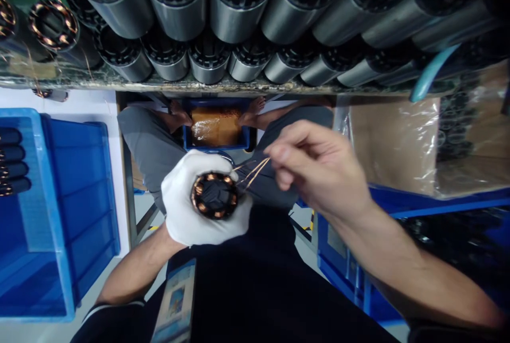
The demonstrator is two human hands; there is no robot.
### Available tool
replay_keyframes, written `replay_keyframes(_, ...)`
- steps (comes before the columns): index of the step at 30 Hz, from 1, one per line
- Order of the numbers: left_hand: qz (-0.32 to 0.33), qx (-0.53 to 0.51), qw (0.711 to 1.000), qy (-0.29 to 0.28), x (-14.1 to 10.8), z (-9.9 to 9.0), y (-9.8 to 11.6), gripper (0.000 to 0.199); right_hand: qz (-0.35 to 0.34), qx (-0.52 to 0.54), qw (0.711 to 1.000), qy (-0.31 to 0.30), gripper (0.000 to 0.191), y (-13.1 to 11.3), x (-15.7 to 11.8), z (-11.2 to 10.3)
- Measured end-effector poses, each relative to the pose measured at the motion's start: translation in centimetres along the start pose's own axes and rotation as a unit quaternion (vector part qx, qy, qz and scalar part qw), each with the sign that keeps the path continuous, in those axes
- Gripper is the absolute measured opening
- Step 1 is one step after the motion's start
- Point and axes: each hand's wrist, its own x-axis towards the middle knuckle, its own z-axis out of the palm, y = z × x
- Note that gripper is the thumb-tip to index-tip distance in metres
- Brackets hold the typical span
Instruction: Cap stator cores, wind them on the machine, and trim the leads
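Note:
My left hand [205, 199], in a white glove, is wrapped round a motor stator [215, 196] with copper windings and a black core, its open end facing the camera. Several thin copper wires [256, 172] stretch from the stator's right side up to my right hand [314, 162]. That hand is ungloved, and its thumb and forefinger pinch the wire ends. The lower part of the stator is hidden inside the glove.
Rows of metal cylinders [181, 16] with black slotted tops stand on the bench edge ahead. Copper-wound stators [53, 25] are at upper left. Blue crates [79, 199] stand at left, a plastic-lined carton [394, 141] at right, and a blue bin [217, 147] between the feet.

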Motion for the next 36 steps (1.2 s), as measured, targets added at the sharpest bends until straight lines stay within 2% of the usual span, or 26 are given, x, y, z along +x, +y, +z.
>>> replay_keyframes(2,-0.017,0.003,0.999,-0.027,0.9,-0.9,0.1,0.047,-0.117,-0.098,0.986,0.061,0.017,-0.3,-0.1,-1.5)
replay_keyframes(3,-0.018,0.016,0.999,-0.042,1.3,-1.2,0.2,0.045,-0.188,-0.175,0.965,0.057,0.014,-0.6,-0.3,-2.0)
replay_keyframes(5,-0.013,0.045,0.997,-0.068,1.9,-1.4,0.5,0.037,-0.287,-0.317,0.904,-0.015,0.028,-1.0,-0.8,-2.4)
replay_keyframes(6,-0.003,0.049,0.996,-0.078,2.1,-1.3,0.6,0.035,-0.303,-0.360,0.880,-0.064,0.036,-1.2,-0.9,-2.4)
replay_keyframes(8,0.020,0.063,0.993,-0.099,2.2,-1.2,0.7,0.034,-0.328,-0.386,0.851,-0.138,0.034,-1.3,-1.0,-2.3)
replay_keyframes(10,0.046,0.121,0.984,-0.126,1.9,-1.2,0.6,0.034,-0.345,-0.410,0.826,-0.175,0.026,-1.1,-0.8,-2.4)
replay_keyframes(12,0.072,0.213,0.963,-0.150,1.6,-1.4,0.3,0.032,-0.325,-0.457,0.805,-0.197,0.030,-1.0,-0.6,-2.5)
replay_keyframes(14,0.105,0.289,0.937,-0.167,1.2,-1.6,0.1,0.029,-0.267,-0.486,0.808,-0.199,0.046,-0.8,-0.9,-2.2)
replay_keyframes(17,0.138,0.343,0.909,-0.191,1.0,-1.5,0.3,0.024,-0.238,-0.477,0.815,-0.229,0.070,-0.3,-1.7,-1.0)
replay_keyframes(19,0.143,0.343,0.906,-0.201,0.9,-1.3,0.6,0.021,-0.213,-0.468,0.813,-0.271,0.065,-0.2,-2.0,-0.2)
replay_keyframes(23,0.139,0.266,0.934,-0.197,0.8,-1.4,1.2,0.031,-0.106,-0.448,0.825,-0.327,0.016,-2.0,-1.6,0.1)
replay_keyframes(26,0.138,0.152,0.968,-0.143,1.1,-1.8,0.9,0.038,-0.073,-0.389,0.846,-0.357,0.026,-4.4,-0.8,-0.1)
replay_keyframes(28,0.129,0.059,0.985,-0.103,1.5,-1.9,0.1,0.043,-0.097,-0.344,0.857,-0.372,0.028,-5.7,-0.3,-0.3)
replay_keyframes(29,0.096,0.009,0.990,-0.105,1.7,-1.8,-0.5,0.046,-0.123,-0.332,0.857,-0.375,0.029,-6.2,-0.1,-0.3)
replay_keyframes(30,0.030,-0.053,0.989,-0.136,1.9,-1.6,-1.2,0.049,-0.147,-0.331,0.851,-0.380,0.030,-6.4,0.2,-0.4)
replay_keyframes(31,-0.062,-0.121,0.973,-0.188,1.8,-1.3,-2.0,0.050,-0.165,-0.342,0.843,-0.382,0.031,-6.4,0.4,-0.6)
replay_keyframes(32,-0.164,-0.184,0.936,-0.252,1.5,-0.9,-2.8,0.051,-0.170,-0.357,0.834,-0.384,0.033,-6.3,0.5,-0.8)
replay_keyframes(33,-0.257,-0.237,0.883,-0.314,0.9,-0.5,-3.5,0.055,-0.161,-0.368,0.829,-0.390,0.034,-5.9,0.5,-1.0)
replay_keyframes(34,-0.327,-0.275,0.826,-0.366,0.1,-0.2,-4.1,0.069,-0.135,-0.367,0.831,-0.396,0.033,-5.4,0.5,-1.3)
replay_keyframes(35,-0.367,-0.306,0.778,-0.408,-0.9,-0.1,-4.6,0.088,-0.088,-0.351,0.844,-0.397,0.033,-4.7,0.3,-1.7)
replay_keyframes(36,-0.374,-0.332,0.749,-0.434,-1.9,-0.1,-4.8,0.103,-0.020,-0.311,0.865,-0.394,0.032,-3.8,-0.1,-2.0)
